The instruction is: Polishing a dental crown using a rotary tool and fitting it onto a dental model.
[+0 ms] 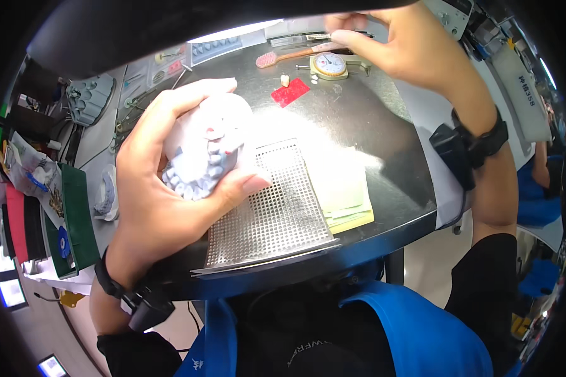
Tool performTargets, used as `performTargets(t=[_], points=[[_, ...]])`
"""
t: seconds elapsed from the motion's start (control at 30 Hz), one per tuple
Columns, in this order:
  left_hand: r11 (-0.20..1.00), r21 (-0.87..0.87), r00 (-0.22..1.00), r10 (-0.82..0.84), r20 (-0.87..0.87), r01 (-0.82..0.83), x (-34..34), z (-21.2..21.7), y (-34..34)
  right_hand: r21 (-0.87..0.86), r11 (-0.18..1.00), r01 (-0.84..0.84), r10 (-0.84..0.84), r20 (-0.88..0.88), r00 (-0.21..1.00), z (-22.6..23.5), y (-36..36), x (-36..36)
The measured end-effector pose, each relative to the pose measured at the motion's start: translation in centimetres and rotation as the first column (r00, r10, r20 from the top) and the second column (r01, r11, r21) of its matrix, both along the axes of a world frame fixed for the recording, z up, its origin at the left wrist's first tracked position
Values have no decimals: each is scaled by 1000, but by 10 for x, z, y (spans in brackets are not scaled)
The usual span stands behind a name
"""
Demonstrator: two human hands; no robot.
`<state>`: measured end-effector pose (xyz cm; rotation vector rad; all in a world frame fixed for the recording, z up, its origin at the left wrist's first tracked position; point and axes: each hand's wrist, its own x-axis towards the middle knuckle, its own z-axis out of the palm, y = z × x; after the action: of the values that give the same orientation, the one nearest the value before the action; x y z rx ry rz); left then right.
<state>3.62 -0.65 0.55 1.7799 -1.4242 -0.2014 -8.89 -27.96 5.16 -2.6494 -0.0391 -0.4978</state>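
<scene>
My left hand (151, 163) is wrapped round a white and pale grey dental model (210, 141), tilted so its row of teeth shows toward the lower left. Strong light washes out much of its surface. At the top right, my right hand (390, 44) is bent with thumb and fingers drawn together. Its fingertips are partly cut off by the dark upper rim, so anything between them is hidden. Just below that thumb lie the handle of a pink-bristled toothbrush (267, 60) and a dial caliper (329, 65). A small tooth crown (285, 80) stands by a red sheet (290, 93).
A perforated metal plate (270, 207) lies at the bench's front edge, beside yellow-green note sheets (343, 191). Left of my hand are another dental model (105, 193), a green box (77, 217) and a grey multi-hole holder (91, 98). A long pale box (519, 88) sits at the right.
</scene>
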Motion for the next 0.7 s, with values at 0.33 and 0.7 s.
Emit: performTargets(t=[0.33, 0.7], points=[[993, -109, 945, -8, 327, 46, -7, -6, -2, -227, 972, 64, -117, -230, 966, -37, -42, 6], [990, -124, 946, -21, 324, 65, -6, -8, 1, -465, 820, 333, -447, -158, 881, -36, -58, 3]])
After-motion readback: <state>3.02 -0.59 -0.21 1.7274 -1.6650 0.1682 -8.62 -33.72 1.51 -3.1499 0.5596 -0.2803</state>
